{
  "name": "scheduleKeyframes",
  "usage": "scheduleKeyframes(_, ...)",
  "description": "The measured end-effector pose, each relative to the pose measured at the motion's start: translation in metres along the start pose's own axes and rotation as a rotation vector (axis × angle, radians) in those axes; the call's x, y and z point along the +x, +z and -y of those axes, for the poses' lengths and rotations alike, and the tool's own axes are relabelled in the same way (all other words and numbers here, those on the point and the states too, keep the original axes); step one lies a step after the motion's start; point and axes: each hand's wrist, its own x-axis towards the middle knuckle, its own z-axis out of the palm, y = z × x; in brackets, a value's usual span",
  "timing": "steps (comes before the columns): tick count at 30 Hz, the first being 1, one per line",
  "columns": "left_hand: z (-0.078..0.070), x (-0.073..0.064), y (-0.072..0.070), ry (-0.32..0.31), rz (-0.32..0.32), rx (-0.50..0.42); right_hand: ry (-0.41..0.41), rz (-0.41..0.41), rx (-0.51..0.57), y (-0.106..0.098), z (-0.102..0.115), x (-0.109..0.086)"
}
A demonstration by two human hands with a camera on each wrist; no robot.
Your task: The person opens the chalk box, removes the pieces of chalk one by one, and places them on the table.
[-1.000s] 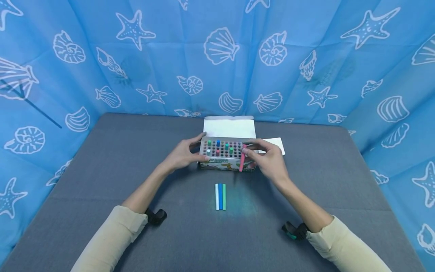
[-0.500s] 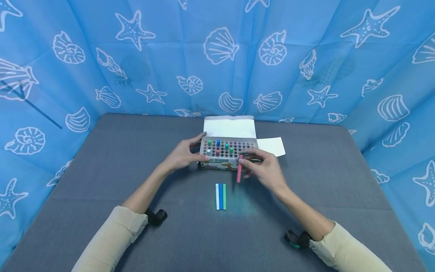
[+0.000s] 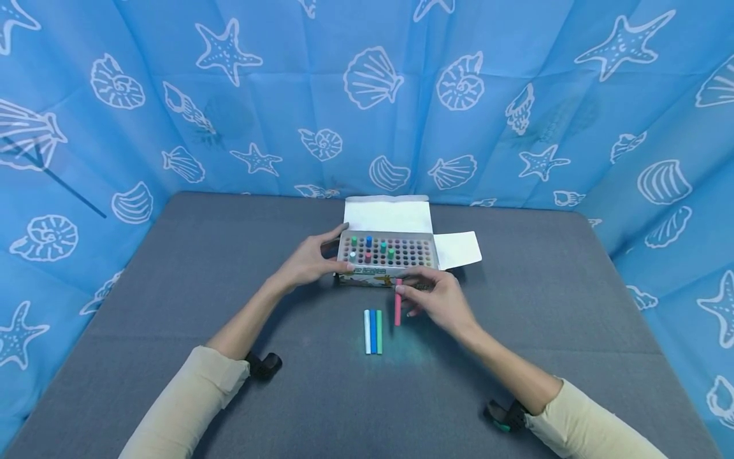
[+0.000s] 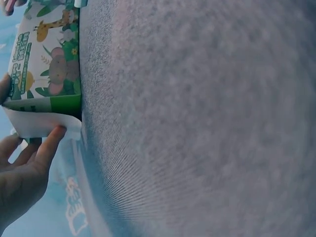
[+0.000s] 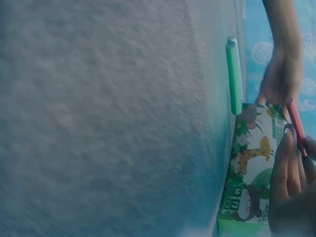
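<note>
A printed cardboard chalk box (image 3: 373, 271) stands at the back middle, its top holed like a rack, with several coloured chalk sticks poking up. My left hand (image 3: 306, 261) grips its left end, thumb at the front edge and fingers behind; in the left wrist view a fingertip touches a white end flap (image 4: 37, 123). Between thumb and fingers, my right hand (image 3: 440, 299) pinches a pink chalk stick (image 3: 398, 311) pointing down in front of the box. White (image 3: 367, 331), blue (image 3: 373, 331) and green chalk sticks (image 3: 379, 331) lie side by side on the table.
Behind the box its white lid (image 3: 388, 215) is folded back, and a white side flap (image 3: 457, 249) sticks out to the right. Grey cloth covers the table (image 3: 229, 223). A blue curtain (image 3: 367, 127) with shell prints hangs behind and at both sides.
My right hand has brought the pink chalk stick from the box's right front toward me and slightly left, near the three lying sticks. The left hand has stayed on the box.
</note>
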Motion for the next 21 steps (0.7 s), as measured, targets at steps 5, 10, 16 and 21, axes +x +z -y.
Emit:
scheduleKeyframes(5, -0.001, 0.0, -0.001, -0.012, 0.005, 0.002, 0.029, 0.052, 0.025, 0.003, -0.004, -0.002)
scheduleKeyframes(10, -0.001, 0.0, -0.001, -0.009, 0.001, 0.034, 0.088, 0.095, 0.047, 0.003, -0.008, -0.002)
scheduleKeyframes(16, -0.003, 0.0, -0.002, 0.01, 0.0, 0.048, 0.145, 0.131, 0.084, 0.004, -0.014, 0.001)
scheduleKeyframes(21, -0.002, 0.0, -0.002, 0.01, 0.001, 0.05, 0.193, 0.16, 0.074, 0.007, -0.021, 0.002)
